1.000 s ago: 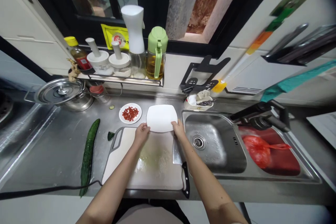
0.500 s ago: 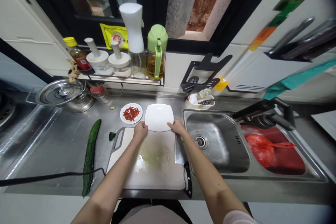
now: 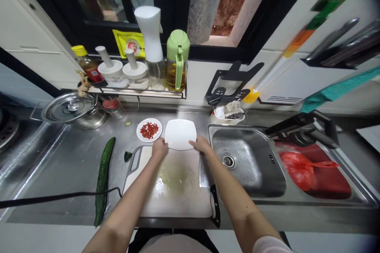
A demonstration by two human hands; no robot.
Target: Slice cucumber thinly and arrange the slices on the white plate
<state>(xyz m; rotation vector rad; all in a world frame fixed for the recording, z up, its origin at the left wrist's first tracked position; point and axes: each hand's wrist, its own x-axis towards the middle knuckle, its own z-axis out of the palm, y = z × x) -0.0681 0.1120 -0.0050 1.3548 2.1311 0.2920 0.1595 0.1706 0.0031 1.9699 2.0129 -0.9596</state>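
Note:
A white rounded-square plate (image 3: 180, 134) is at the far edge of the cutting board, bare on top. My left hand (image 3: 160, 148) grips its near left corner, fingers closed on the rim. At the near right corner, my right hand (image 3: 201, 144) pinches the rim with the thumb on top. Below both hands is the wet cutting board (image 3: 172, 189), with a faint greenish smear. Just left of the plate stands a small round dish (image 3: 149, 130) holding chopped red pieces. A knife (image 3: 215, 205) with a black handle lies by the board's right edge.
A long cucumber (image 3: 103, 182) and a cut cucumber end (image 3: 127, 156) lie left of the board. A black cable (image 3: 59, 197) crosses the counter. On the right is the sink (image 3: 249, 162), with a red bag (image 3: 299, 170). Behind, a rack holds an oil bottle (image 3: 178, 59) and jars.
Both hands keep hold of the plate, which stays in the same place on the counter. The whole view has shifted slightly.

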